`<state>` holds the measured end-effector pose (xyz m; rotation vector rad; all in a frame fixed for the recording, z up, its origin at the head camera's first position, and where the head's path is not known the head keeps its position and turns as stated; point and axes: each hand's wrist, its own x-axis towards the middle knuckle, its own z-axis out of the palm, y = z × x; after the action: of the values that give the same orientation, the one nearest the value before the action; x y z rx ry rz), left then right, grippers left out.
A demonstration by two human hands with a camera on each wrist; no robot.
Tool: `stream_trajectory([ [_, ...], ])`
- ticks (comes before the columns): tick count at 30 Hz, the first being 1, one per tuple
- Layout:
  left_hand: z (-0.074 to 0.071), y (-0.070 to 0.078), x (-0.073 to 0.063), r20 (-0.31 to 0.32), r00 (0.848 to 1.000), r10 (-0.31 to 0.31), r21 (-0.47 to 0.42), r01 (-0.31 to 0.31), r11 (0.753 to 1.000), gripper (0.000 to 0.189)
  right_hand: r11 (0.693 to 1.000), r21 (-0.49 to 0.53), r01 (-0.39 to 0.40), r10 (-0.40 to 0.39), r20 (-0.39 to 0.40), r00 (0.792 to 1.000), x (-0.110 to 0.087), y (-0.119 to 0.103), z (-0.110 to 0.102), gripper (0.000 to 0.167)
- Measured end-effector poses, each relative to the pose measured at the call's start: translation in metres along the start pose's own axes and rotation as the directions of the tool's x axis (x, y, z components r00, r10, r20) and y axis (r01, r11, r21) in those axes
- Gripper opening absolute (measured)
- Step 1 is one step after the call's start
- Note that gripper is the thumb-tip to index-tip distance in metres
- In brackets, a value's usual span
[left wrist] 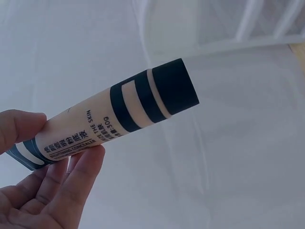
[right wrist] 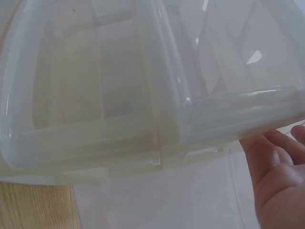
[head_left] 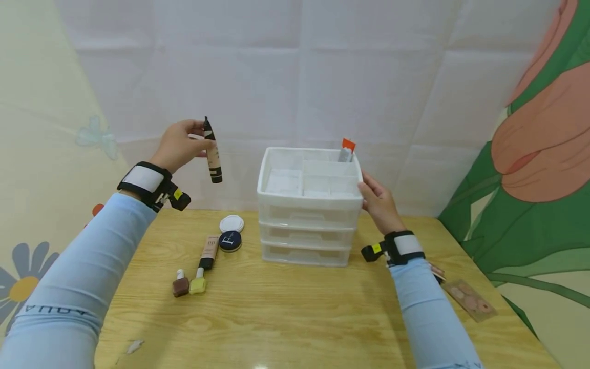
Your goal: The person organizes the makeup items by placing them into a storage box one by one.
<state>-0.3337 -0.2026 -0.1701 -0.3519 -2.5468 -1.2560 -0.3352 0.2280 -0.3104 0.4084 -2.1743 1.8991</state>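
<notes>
My left hand (head_left: 178,145) pinches a beige concealer tube (head_left: 213,159) with black bands, held up in the air left of the storage box. In the left wrist view, the thumb and fingers grip the tube's flat end, and its black cap (left wrist: 175,88) points away from the hand. A white plastic drawer organizer (head_left: 308,204) stands on the table, its top divided into compartments. At its upper right side, my right hand (head_left: 381,206) holds the rim. Tucked in a back right compartment is a small tube with an orange end (head_left: 348,145).
Left of the organizer lie a white round compact (head_left: 231,223), a dark round compact (head_left: 230,241), a BB cream tube (head_left: 210,250), a brown nail polish bottle (head_left: 181,285) and a yellow one (head_left: 197,283). A flat palette (head_left: 470,300) lies at the table's right edge.
</notes>
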Motion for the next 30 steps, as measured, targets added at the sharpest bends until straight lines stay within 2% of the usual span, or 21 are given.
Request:
stream_trajectory([
  [8, 0.014, 0.037, 0.013, 0.026, 0.997, 0.066, -0.046, -0.065, 0.997, 0.058, 1.0, 0.004, 0.002, -0.002, 0.0, 1.0, 0.001, -0.002, 0.001, 0.057],
  [14, 0.036, 0.06, 0.027, 0.057, 0.991, 0.117, -0.112, -0.111, 0.988, 0.055, 1.0, 0.012, 0.007, -0.007, 0.002, 1.0, 0.0, -0.001, -0.001, 0.056],
  [21, 0.067, 0.08, 0.044, 0.106, 0.974, 0.198, -0.179, -0.177, 0.968, 0.05, 1.0, 0.02, 0.003, -0.002, -0.018, 1.0, -0.002, 0.002, -0.003, 0.056],
  [30, 0.103, 0.095, 0.064, 0.107, 0.967, 0.233, -0.241, -0.203, 0.949, 0.051, 1.0, 0.028, 0.014, -0.013, -0.02, 1.0, -0.005, 0.005, -0.002, 0.056],
])
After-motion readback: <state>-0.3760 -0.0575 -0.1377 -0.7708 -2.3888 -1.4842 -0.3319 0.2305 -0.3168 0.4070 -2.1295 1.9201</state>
